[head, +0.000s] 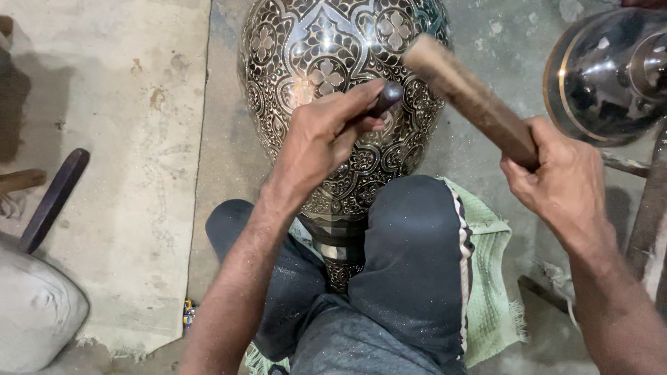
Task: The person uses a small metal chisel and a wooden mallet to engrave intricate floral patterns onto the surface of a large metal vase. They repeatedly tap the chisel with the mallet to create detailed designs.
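A large engraved metal vase (326,48) with black and silver floral patterns lies on its side between my knees, its narrow neck toward me. My left hand (323,135) is shut on a small dark chisel (385,97), whose tip rests against the vase's patterned belly. My right hand (559,177) is shut on a wooden mallet (472,97), raised at a slant above the chisel's head. My knee in dark trousers (410,257) presses on the vase's lower part.
A green cloth (493,278) lies under my leg. Another shiny dark metal vessel (611,69) sits at the upper right. A pale mat (125,104) covers the floor at left, with a dark curved piece (52,201) and a grey sack (35,309).
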